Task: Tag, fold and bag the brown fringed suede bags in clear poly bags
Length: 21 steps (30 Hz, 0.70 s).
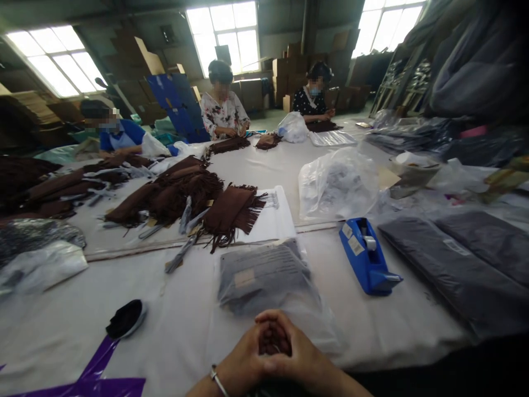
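No legible text, brand, number or sign anywhere in view. Tan label on the clear bagged garment (264, 275) at 12 o'clock from the hands: blank or too blurred to read. Two pale stickers on the side of the blue tape dispenser (366, 256) at 2 o'clock: print too small to make out. Faint white tag on the dark packed bag (454, 264) at 3 o'clock: unreadable. Cardboard cartons (285, 69) stacked at far 12 o'clock under the windows: no markings resolvable.
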### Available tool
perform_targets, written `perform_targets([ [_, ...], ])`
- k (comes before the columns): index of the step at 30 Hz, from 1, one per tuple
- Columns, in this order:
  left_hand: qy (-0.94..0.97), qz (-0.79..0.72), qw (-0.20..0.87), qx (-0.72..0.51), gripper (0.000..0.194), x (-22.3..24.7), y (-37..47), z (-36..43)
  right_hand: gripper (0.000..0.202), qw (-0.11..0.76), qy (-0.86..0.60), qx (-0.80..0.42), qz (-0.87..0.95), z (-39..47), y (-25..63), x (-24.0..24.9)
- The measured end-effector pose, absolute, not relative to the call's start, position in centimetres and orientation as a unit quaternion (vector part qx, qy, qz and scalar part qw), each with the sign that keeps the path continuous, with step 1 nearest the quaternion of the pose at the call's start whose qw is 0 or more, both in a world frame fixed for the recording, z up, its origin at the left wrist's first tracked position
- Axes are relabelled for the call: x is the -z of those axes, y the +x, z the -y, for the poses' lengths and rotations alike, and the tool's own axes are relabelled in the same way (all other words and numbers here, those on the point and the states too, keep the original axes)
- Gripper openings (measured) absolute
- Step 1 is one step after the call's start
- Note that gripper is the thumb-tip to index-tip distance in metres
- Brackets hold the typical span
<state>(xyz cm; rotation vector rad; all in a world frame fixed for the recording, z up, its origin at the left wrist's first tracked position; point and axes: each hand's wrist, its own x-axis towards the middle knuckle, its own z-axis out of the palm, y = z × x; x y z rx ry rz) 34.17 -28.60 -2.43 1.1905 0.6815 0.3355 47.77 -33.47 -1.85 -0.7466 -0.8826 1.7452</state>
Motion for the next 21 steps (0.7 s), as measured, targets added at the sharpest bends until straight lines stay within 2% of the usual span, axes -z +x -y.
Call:
perform_targets([
  [6, 0.488, -0.308, 0.795, -0.186, 0.037, 4.3, 32.5, 28.7, 0.058, 0.471, -0.33, -0.732, 0.366, 32.8, 46.5, 2.2],
  [13, 0.487, -0.277, 0.809, -0.178, 0.039, 5.7, 33.4, 27.6, 0.065, 0.48, -0.34, -0.725, 0.359, 32.0, 46.6, 4.1],
  [17, 0.521, -0.266, 0.796, -0.155, 0.037, 4.6, 33.6, 25.9, 0.07, 0.496, -0.326, -0.726, 0.348, 30.6, 46.7, 4.1],
  [21, 0.553, -0.294, 0.766, -0.149, 0.03, 2.5, 34.2, 24.4, 0.066, 0.503, -0.327, -0.702, 0.385, 29.4, 47.4, 2.1],
])
